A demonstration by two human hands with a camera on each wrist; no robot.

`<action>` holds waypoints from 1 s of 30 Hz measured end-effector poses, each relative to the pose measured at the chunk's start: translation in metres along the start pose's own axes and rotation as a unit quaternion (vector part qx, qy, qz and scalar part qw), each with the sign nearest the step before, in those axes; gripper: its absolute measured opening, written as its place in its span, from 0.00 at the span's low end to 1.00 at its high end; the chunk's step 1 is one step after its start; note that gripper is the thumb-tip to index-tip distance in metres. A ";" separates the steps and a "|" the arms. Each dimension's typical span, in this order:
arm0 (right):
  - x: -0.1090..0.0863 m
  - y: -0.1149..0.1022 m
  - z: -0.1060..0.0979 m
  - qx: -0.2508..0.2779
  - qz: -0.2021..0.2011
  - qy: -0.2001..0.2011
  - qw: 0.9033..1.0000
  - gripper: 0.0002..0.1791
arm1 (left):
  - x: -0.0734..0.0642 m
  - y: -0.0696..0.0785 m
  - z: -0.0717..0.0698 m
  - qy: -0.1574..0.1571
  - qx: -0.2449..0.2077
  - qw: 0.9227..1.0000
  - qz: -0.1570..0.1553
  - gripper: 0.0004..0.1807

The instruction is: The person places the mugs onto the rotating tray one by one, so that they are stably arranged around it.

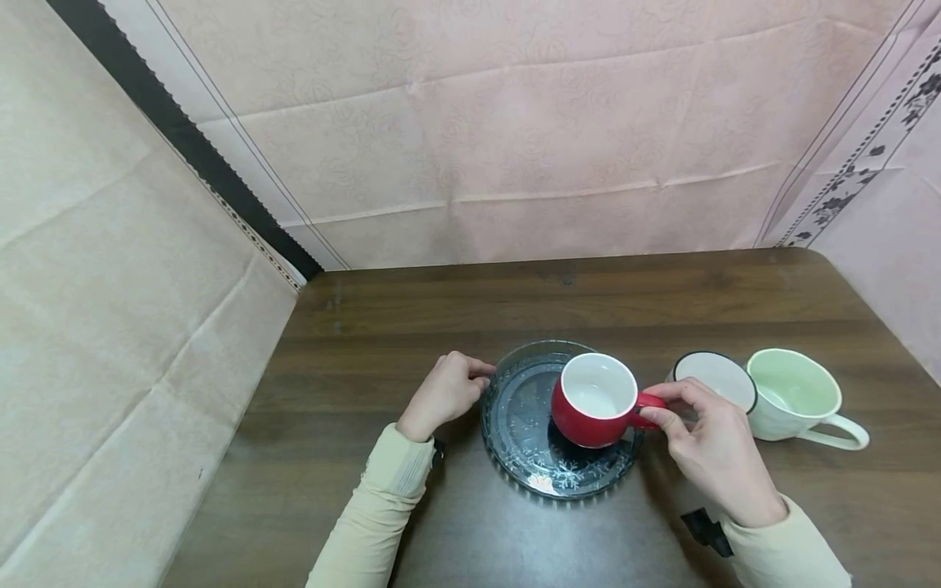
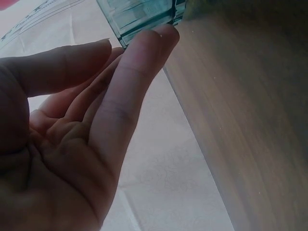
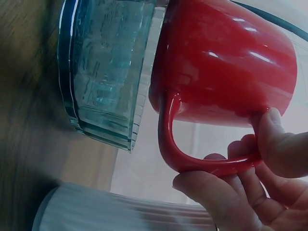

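Observation:
A round clear glass dish (image 1: 515, 441) with a ribbed wall sits on the table. My right hand (image 1: 716, 449) pinches the handle of a red mug (image 1: 584, 425), white inside, between thumb and fingers. The mug is upright over the dish; in the right wrist view its base (image 3: 156, 91) is about level with the dish's rim (image 3: 137, 110). My left hand (image 1: 447, 394) touches the dish's left edge with its fingertips. In the left wrist view those fingers (image 2: 127, 91) are fairly straight against the glass wall (image 2: 144, 19), with the thumb beside them.
Right of the dish stands a white cup with a dark rim (image 1: 715, 380), partly behind my right hand. Beside it is a light green mug (image 1: 794, 396), handle pointing right. The brown wooden table (image 1: 412, 310) ends at a pale cloth backdrop (image 1: 551, 163).

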State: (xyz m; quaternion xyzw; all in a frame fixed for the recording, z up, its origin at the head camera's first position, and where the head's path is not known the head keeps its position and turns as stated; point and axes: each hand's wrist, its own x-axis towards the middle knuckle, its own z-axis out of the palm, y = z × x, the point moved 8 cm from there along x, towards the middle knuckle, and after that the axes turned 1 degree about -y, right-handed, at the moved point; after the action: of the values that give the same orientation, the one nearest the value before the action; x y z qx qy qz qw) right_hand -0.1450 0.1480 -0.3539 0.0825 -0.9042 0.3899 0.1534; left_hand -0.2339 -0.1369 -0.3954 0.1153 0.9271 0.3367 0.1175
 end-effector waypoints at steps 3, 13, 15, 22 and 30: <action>0.000 0.001 0.001 0.000 0.002 0.001 1.000 0.16 | 0.000 0.000 0.000 0.002 0.002 1.000 0.002 0.13; 0.001 0.002 0.007 -0.002 0.008 -0.008 1.000 0.14 | 0.001 -0.001 0.000 0.001 0.003 1.000 0.000 0.13; 0.001 0.002 0.008 -0.002 0.011 -0.010 1.000 0.14 | 0.001 -0.001 0.000 0.001 0.005 1.000 0.000 0.13; 0.001 0.001 0.010 0.002 -0.002 -0.003 1.000 0.14 | 0.001 -0.001 0.001 0.000 0.003 1.000 -0.005 0.13; 0.001 -0.001 0.013 0.001 0.004 -0.009 1.000 0.16 | 0.001 -0.001 0.001 0.004 0.010 1.000 0.002 0.12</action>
State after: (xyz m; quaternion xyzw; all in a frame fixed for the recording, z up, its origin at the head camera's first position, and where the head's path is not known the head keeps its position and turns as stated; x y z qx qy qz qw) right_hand -0.1480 0.1374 -0.3617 0.0828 -0.9054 0.3908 0.1439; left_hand -0.2346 -0.1370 -0.3964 0.1168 0.9308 0.3277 0.1122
